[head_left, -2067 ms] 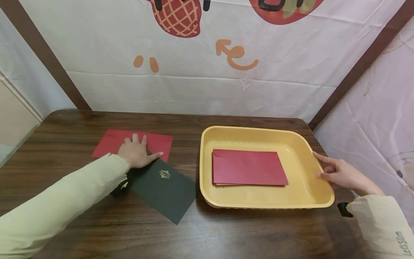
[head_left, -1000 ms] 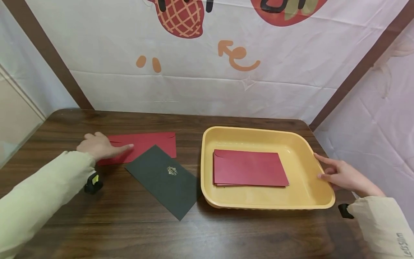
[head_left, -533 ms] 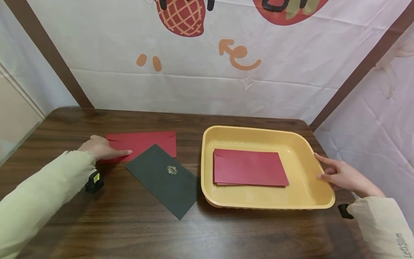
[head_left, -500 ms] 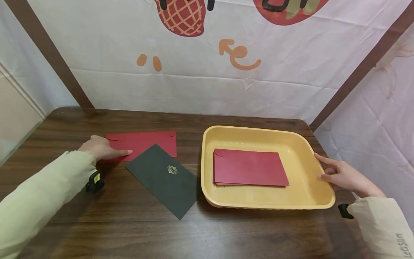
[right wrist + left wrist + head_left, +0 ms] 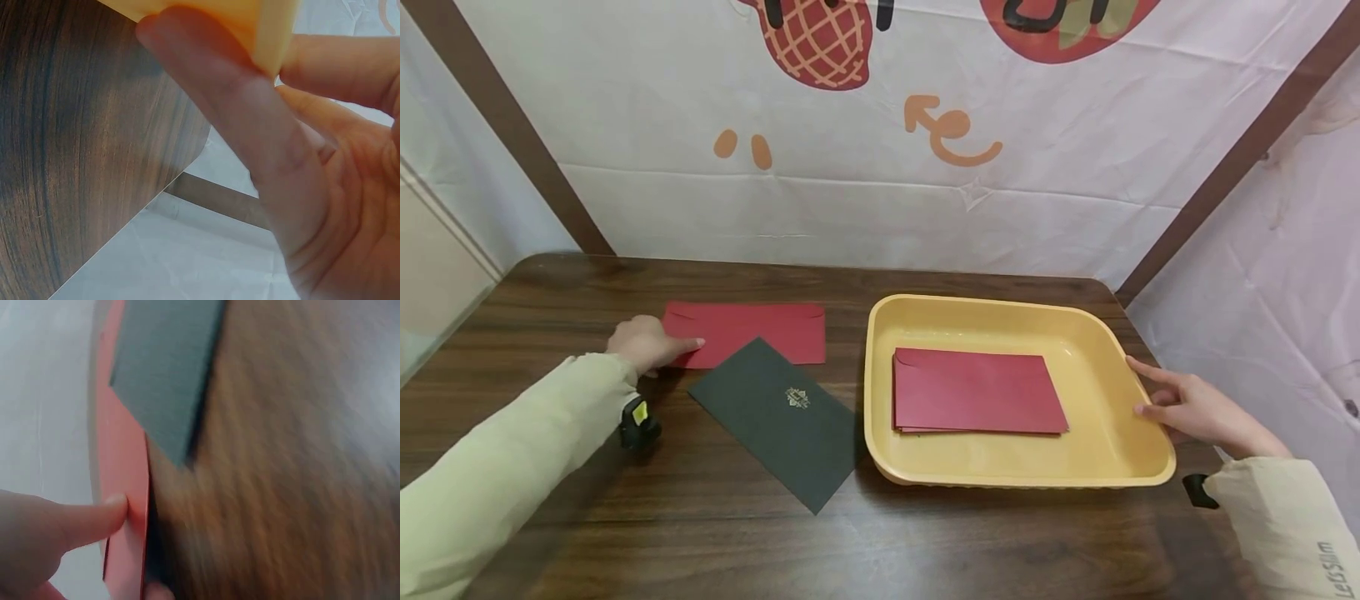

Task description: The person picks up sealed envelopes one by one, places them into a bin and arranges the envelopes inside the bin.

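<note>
My left hand (image 5: 642, 343) pinches the left end of a red envelope (image 5: 778, 323) at the table's back left. In the left wrist view the thumb (image 5: 94, 522) lies on top of the envelope and a fingertip shows beneath its edge. A dark green envelope (image 5: 775, 425) with a gold emblem lies slanted in front, its upper corner overlapping the red one. On the right, my right hand (image 5: 1198, 410) grips the rim of a yellow tray (image 5: 1101, 437). The right wrist view shows the tray wall (image 5: 275, 37) between thumb and fingers. Inside the tray lies a stack of red envelopes (image 5: 977, 392).
Everything rests on a dark wood-grain table (image 5: 880, 542) with rounded far corners. Behind it hangs a white printed cloth (image 5: 850, 217). The green envelope's right side reaches up to the tray's left wall.
My left hand has gone from lying spread on the red envelope to pinching its left end. The envelope has turned and, lately, slid right. The right hand and tray stay put.
</note>
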### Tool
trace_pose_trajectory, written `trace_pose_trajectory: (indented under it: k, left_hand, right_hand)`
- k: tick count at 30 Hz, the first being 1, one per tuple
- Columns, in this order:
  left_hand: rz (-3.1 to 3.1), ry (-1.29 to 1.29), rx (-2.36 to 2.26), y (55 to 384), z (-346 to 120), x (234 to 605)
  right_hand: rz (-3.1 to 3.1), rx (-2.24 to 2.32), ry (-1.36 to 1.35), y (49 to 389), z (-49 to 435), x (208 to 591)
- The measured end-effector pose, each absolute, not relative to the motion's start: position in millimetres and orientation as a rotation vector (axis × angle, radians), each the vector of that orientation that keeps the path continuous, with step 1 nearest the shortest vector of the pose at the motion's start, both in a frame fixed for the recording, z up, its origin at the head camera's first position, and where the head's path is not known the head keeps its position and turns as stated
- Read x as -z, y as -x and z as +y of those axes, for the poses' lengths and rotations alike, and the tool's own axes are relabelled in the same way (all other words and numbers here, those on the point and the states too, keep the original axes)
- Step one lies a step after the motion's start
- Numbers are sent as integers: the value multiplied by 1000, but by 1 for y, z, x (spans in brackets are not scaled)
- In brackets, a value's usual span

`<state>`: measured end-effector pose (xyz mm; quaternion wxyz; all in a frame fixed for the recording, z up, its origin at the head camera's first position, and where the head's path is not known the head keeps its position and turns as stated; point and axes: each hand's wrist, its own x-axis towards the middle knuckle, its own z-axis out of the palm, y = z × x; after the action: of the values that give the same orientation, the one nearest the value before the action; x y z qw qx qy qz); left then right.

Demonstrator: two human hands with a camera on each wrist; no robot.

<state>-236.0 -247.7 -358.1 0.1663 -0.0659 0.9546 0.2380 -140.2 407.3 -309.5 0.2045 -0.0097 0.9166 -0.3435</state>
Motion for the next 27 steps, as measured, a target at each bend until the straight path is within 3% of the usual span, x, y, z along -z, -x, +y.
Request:
trace_pose_trajectory:
  k: [27]
  left_hand:
    - [2619, 385, -1325, 257, -215, 352]
  right_hand:
    - [2561, 972, 59, 141, 408, 311]
